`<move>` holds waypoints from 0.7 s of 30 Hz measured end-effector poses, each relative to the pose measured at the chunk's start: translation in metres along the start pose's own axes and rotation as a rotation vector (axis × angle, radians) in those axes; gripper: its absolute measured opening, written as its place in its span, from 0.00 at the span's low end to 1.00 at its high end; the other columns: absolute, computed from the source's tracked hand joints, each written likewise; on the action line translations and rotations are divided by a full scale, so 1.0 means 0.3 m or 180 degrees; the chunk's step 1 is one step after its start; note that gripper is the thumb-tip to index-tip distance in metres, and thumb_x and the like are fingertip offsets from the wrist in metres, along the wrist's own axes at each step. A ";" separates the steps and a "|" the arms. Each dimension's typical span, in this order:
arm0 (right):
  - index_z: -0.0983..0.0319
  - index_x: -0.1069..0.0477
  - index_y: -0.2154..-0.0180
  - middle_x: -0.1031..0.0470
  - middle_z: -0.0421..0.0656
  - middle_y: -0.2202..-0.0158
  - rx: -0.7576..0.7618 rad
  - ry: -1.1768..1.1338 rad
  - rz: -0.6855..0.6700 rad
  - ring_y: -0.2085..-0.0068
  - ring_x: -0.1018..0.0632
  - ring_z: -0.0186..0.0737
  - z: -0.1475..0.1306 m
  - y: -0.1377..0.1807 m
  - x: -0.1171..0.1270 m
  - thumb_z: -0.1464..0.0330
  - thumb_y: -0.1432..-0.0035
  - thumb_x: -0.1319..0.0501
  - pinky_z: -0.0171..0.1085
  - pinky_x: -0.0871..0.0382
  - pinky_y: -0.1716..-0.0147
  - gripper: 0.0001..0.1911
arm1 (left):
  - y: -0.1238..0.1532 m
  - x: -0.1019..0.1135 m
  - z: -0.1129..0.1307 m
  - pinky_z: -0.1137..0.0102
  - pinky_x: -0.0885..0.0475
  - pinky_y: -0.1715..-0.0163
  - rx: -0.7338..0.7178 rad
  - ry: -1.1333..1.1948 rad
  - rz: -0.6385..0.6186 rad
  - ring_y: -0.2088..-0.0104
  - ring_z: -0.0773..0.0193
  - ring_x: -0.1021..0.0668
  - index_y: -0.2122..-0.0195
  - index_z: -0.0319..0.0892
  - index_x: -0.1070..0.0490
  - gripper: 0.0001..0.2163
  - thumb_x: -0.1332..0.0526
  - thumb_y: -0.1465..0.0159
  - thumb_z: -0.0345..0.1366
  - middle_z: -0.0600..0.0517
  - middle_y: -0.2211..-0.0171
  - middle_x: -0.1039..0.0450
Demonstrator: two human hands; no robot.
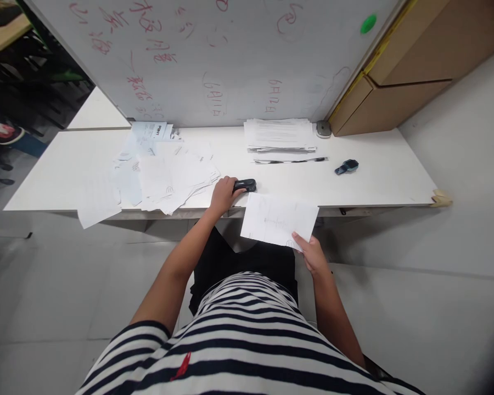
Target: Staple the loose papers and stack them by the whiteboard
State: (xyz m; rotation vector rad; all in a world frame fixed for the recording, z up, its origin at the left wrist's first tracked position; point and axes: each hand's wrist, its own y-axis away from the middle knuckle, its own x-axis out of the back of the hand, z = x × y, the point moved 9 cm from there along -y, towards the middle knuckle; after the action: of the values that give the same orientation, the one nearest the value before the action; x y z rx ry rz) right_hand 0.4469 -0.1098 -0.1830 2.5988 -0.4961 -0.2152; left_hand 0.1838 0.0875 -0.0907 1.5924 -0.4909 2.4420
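Note:
My left hand [225, 193] is closed around a black stapler [246, 185] that lies near the front edge of the white table. Between the thumb and fingers of my right hand [310, 252] is a white sheet of paper [279, 219]; whether it is one sheet or several, I cannot tell. The sheet's far left corner reaches the table edge beside the stapler, and the rest hangs over my lap. Left of my left hand spreads a loose heap of papers [168, 173]. A neater stack of papers [279, 133] lies farther back, against the whiteboard.
The white table [292, 184] runs across in front of me. Behind it stands a whiteboard [239, 66] with red writing. Cardboard boxes [370, 104] rise at the back right. A dark watch-like object [347, 167] and a small grey round object [323, 129] rest on the right side.

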 end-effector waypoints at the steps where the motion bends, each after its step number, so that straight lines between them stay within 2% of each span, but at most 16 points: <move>1: 0.67 0.25 0.59 0.21 0.47 0.64 -0.0012 -0.0007 -0.0001 0.74 0.27 0.36 0.002 -0.001 -0.001 0.56 0.58 0.29 0.33 0.39 0.82 0.26 | 0.001 0.000 0.001 0.62 0.36 0.58 -0.0009 0.0002 0.0005 0.57 0.53 0.30 0.52 0.43 0.35 0.17 0.47 0.35 0.50 0.45 0.59 0.33; 7: 0.66 0.25 0.59 0.21 0.47 0.64 -0.0040 -0.0068 -0.0037 0.73 0.26 0.36 -0.008 0.002 -0.008 0.57 0.58 0.29 0.33 0.37 0.81 0.26 | -0.007 -0.002 -0.005 0.62 0.36 0.58 0.0002 -0.0042 -0.0053 0.57 0.53 0.30 0.52 0.43 0.35 0.18 0.47 0.35 0.51 0.45 0.59 0.33; 12: 0.66 0.25 0.61 0.21 0.47 0.64 0.0015 -0.0045 -0.0105 0.70 0.24 0.40 -0.098 -0.015 -0.012 0.57 0.60 0.28 0.34 0.32 0.78 0.26 | -0.057 -0.017 0.001 0.60 0.37 0.58 -0.0304 -0.0165 -0.0233 0.56 0.51 0.31 0.54 0.42 0.34 0.15 0.45 0.35 0.47 0.43 0.59 0.32; 14: 0.65 0.25 0.61 0.21 0.46 0.63 0.0187 -0.0088 -0.0162 0.67 0.22 0.41 -0.184 -0.047 -0.020 0.58 0.61 0.27 0.35 0.28 0.74 0.26 | -0.073 -0.017 0.005 0.60 0.37 0.58 -0.0399 -0.0290 -0.0178 0.56 0.51 0.31 0.53 0.41 0.33 0.15 0.45 0.35 0.44 0.43 0.58 0.32; 17: 0.61 0.27 0.61 0.21 0.43 0.60 0.0606 -0.0149 -0.0295 0.62 0.22 0.40 -0.377 -0.146 -0.047 0.58 0.62 0.26 0.34 0.26 0.68 0.25 | -0.082 -0.013 0.011 0.62 0.38 0.59 -0.0491 -0.0367 -0.0022 0.57 0.52 0.30 0.54 0.39 0.33 0.15 0.46 0.34 0.44 0.43 0.59 0.32; 21: 0.60 0.29 0.59 0.23 0.40 0.59 0.0909 0.0320 -0.0433 0.64 0.24 0.33 -0.646 -0.377 -0.125 0.60 0.58 0.28 0.29 0.32 0.75 0.24 | -0.074 -0.012 0.011 0.63 0.37 0.61 -0.0554 -0.0282 0.0057 0.59 0.55 0.30 0.54 0.40 0.33 0.17 0.47 0.34 0.48 0.44 0.60 0.31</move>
State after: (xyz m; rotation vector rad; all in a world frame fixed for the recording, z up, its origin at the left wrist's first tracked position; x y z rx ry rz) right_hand 0.4928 0.0804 -0.0667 2.9083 -0.3346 -0.0609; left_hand 0.1954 0.1071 -0.0890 1.6344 -0.7142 2.2777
